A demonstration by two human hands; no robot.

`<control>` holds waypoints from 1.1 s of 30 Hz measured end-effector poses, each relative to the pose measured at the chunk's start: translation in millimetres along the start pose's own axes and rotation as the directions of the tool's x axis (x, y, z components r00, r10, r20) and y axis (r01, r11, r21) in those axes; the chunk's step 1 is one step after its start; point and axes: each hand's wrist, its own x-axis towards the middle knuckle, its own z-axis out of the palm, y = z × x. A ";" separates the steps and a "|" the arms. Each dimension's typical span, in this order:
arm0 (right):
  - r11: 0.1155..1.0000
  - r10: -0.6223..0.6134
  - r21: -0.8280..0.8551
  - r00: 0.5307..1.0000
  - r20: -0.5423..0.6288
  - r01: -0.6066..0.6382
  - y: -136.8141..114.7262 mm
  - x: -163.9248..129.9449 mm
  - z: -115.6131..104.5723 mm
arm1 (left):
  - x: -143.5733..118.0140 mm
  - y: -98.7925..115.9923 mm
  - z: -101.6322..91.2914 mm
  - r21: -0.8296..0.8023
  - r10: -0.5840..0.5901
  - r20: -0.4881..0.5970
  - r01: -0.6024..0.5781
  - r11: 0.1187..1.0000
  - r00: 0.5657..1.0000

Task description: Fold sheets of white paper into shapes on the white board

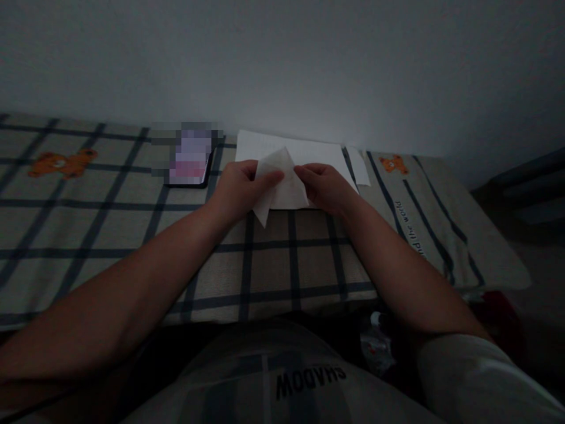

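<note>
Folded white paper piece [282, 185], pinched between both our hands at the frame's centre.
Our left hand [241, 188] and right hand [324, 187] each nip an edge, bracing it over the checked bedcloth [132, 224] for creasing; flat white sheets [309, 152] wait behind, a dark phone [189, 162] upper left.

A checked bedcover [132, 235] spreads across the whole near surface, with a wall [309, 59] rising directly behind it. On the cover, against the wall, lies a flat sheet of paper [318, 154]; a smaller slip of paper [358, 166] lies just right of it. A phone [189, 160] lies to the left of the sheet. Before the sheet, the left hand [236, 189] and right hand [326, 187] hold a folded paper [282, 187] between them, above the cover.
</note>
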 end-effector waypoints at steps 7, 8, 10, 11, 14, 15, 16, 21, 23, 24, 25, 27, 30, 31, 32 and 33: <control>0.995 -0.055 -0.091 0.997 -0.061 0.050 -1.0 0.0 -0.6 | -2.5 3.1 -0.6 -0.020 -0.021 0.019 0.021 1.000 1.000; 0.991 -0.070 -0.118 0.994 -0.081 0.060 -2.1 -0.6 0.2 | -3.0 3.7 -0.4 -0.024 -0.026 0.015 0.026 0.999 1.000; 0.981 -0.103 -0.177 0.987 -0.123 0.080 -4.4 -1.8 2.2 | -3.7 4.2 0.4 -0.030 -0.040 0.006 0.040 0.999 0.999; 0.974 -0.120 -0.206 0.983 -0.141 0.089 -5.4 -2.4 3.1 | -3.8 4.0 0.8 -0.031 -0.049 0.003 0.049 0.998 0.999; 0.949 -0.156 -0.300 0.974 -0.164 0.101 -6.7 -3.8 3.6 | -2.8 1.5 2.6 -0.044 -0.078 0.005 0.078 0.996 0.997; 0.937 -0.166 -0.334 0.972 -0.164 0.103 -6.5 -4.0 3.0 | -2.2 0.3 3.3 -0.061 -0.086 0.001 0.086 0.994 0.996; 0.924 -0.179 -0.367 0.971 -0.161 0.109 -6.2 -4.1 2.1 | -1.5 -0.9 3.9 -0.083 -0.093 -0.005 0.092 0.992 0.996; 0.861 -0.252 -0.478 0.962 -0.102 0.175 -2.7 -3.8 -2.5 | 0.7 -2.6 5.8 -0.153 -0.135 -0.013 0.132 0.979 0.991; 0.847 -0.265 -0.496 0.961 -0.080 0.192 -1.4 -3.8 -2.8 | 0.9 -1.6 6.1 -0.162 -0.158 -0.013 0.154 0.975 0.987; 0.843 -0.268 -0.500 0.961 -0.073 0.198 -0.8 -3.7 -2.6 | 1.0 -1.1 6.1 -0.173 -0.169 -0.012 0.165 0.971 0.985; 0.843 -0.267 -0.500 0.961 -0.067 0.199 -0.4 -3.7 -2.5 | 1.2 -0.8 6.0 -0.187 -0.179 -0.009 0.174 0.967 0.984; 0.850 -0.250 -0.491 0.966 -0.057 0.191 0.3 -3.4 -2.2 | 1.7 -0.6 5.4 -0.209 -0.184 0.002 0.181 0.961 0.983; 0.864 -0.227 -0.469 0.973 -0.044 0.180 0.9 -2.4 -2.0 | 2.1 -0.1 3.4 -0.185 -0.158 0.007 0.157 0.970 0.987; 0.869 -0.228 -0.459 0.973 -0.044 0.183 1.0 -2.0 -2.1 | 1.9 0.6 2.5 -0.148 -0.143 0.011 0.143 0.978 0.990; 0.874 -0.232 -0.448 0.972 -0.046 0.188 1.2 -1.6 -2.1 | 1.4 1.8 1.5 -0.099 -0.129 0.019 0.130 0.987 0.991; 0.881 -0.234 -0.435 0.971 -0.052 0.189 1.3 -1.3 -2.1 | 0.8 3.3 0.6 -0.043 -0.116 0.027 0.117 0.992 0.993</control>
